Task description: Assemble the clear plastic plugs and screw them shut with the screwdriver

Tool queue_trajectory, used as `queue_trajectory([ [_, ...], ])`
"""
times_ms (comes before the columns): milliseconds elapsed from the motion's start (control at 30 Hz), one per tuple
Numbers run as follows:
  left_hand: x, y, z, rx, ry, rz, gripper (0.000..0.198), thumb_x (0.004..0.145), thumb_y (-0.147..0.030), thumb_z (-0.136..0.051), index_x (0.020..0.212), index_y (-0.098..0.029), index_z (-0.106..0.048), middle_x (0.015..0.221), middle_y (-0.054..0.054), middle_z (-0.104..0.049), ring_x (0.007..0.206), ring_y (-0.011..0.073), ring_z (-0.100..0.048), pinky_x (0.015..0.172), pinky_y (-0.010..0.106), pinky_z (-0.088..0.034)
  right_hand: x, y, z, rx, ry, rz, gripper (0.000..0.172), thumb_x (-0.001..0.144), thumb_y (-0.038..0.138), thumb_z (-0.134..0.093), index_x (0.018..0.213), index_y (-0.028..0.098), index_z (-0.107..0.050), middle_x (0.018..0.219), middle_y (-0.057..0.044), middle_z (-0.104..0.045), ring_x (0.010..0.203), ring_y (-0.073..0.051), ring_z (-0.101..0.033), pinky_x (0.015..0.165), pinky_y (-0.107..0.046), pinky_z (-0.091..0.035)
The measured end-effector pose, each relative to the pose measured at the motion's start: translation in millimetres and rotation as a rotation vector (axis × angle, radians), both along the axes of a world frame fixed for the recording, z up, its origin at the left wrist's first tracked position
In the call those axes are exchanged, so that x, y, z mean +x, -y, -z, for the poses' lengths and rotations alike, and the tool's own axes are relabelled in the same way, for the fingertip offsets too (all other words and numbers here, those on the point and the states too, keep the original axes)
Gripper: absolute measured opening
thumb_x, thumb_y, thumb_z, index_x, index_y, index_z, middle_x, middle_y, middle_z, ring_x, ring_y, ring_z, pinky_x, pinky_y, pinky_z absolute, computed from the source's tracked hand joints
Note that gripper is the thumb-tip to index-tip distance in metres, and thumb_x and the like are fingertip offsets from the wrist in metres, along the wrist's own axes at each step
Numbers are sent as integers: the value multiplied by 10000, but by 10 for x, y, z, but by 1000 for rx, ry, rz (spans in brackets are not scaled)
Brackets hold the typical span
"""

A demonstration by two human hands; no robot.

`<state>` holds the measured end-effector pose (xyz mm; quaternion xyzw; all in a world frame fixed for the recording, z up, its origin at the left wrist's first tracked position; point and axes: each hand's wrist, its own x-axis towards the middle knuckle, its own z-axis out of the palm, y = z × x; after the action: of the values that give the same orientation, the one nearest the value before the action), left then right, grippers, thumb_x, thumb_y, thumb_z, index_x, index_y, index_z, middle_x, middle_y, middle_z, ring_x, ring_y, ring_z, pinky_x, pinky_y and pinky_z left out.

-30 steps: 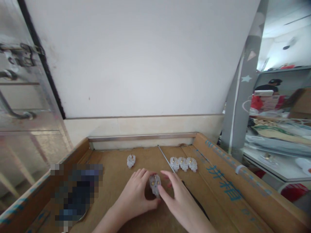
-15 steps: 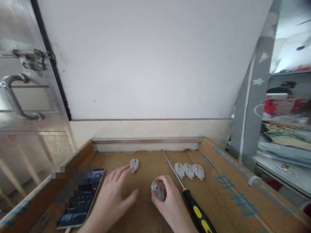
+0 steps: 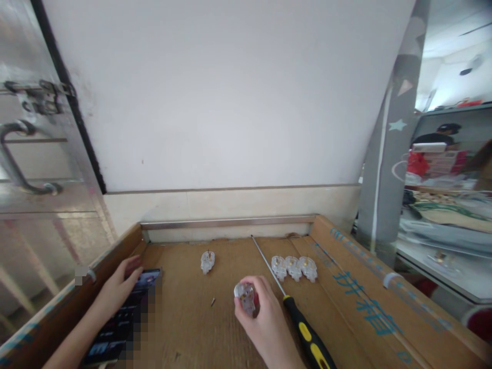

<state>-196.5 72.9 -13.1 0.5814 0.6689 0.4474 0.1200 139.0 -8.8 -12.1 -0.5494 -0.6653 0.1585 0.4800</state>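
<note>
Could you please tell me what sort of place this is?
Probably a small workshop: a screwdriver lies on a cardboard-lined surface, the right hand holds a clear plastic part, and a cluttered table stands in the background at the picture's right.

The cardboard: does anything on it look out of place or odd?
One small metal piece lies loose and slanted on the cardboard, left of the clear plastic part in the right hand; lying alone, it looks stray.
</note>
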Motion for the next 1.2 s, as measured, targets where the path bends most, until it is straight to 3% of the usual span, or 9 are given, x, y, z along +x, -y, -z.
queue_trajectory([
  [133, 511, 247, -211, 90, 9, 37, 475, 749, -503, -456, 1103, -189, -502, 1155, 94, -591, 1111, 281, -539, 984, 446, -396, 0, -6, 1, 10, -76, 19, 263, 749, 172, -492, 1009, 209, -503, 955, -45, -576, 860, -186, -577, 755, -316, -477],
  [233, 1170, 493, -306, 90, -143, 355, 471, 790, -360, -485, 1231, -205, -424, 1262, 94, -523, 1192, 264, -460, 1005, 462, -361, 12, -14, -12, 16, -125, 21, 276, 763, 190, -469, 1036, 192, -509, 985, -66, -570, 895, -193, -571, 755, -322, -489],
  [300, 1602, 604, -318, 96, -298, 632, 673, 704, -236, -564, 1331, -223, -321, 1338, 94, -456, 1236, 267, -400, 1029, 463, -325, 25, -27, -8, 19, -156, 21, 273, 762, 203, -469, 1030, 178, -518, 985, -78, -570, 898, -198, -571, 742, -325, -497],
  [367, 1925, 641, -295, 121, -382, 743, 717, 647, -167, -572, 1321, -219, -332, 1326, 91, -465, 1215, 270, -413, 1024, 463, -324, 38, -48, 11, 21, -186, 23, 270, 749, 210, -484, 1012, 168, -529, 965, -82, -578, 877, -202, -580, 724, -328, -507],
  [433, 2102, 626, -252, 132, -412, 766, 610, 654, -140, -559, 1243, -213, -416, 1226, 82, -541, 1129, 250, -481, 978, 426, -373, 45, -70, 36, 34, -200, 35, 271, 726, 199, -504, 992, 165, -539, 947, -82, -585, 871, -208, -583, 723, -335, -511],
  [600, 2106, 591, -163, 130, -397, 702, 585, 678, -163, -586, 1236, -210, -415, 1126, 69, -593, 1012, 239, -543, 880, 388, -438, 39, -82, 65, -9, -230, 40, 293, 699, 167, -513, 992, 172, -529, 923, -68, -593, 808, -192, -595, 683, -317, -516],
  [767, 2031, 623, -147, 92, -384, 674, 603, 651, -223, -648, 1217, -215, -439, 1114, 73, -612, 1004, 259, -556, 877, 407, -435, 37, -72, 33, -83, -213, 9, 260, 712, 207, -495, 965, 162, -539, 912, -71, -584, 745, -186, -596, 658, -325, -511],
  [1200, 2011, 746, -157, 50, -310, 747, 663, 626, -288, -705, 1235, -267, -442, 1159, 58, -596, 1019, 265, -538, 897, 411, -413, 71, -73, 66, -97, -258, 4, 294, 766, 255, -461, 1032, 161, -541, 976, -87, -604, 787, -190, -605, 694, -324, -512],
])
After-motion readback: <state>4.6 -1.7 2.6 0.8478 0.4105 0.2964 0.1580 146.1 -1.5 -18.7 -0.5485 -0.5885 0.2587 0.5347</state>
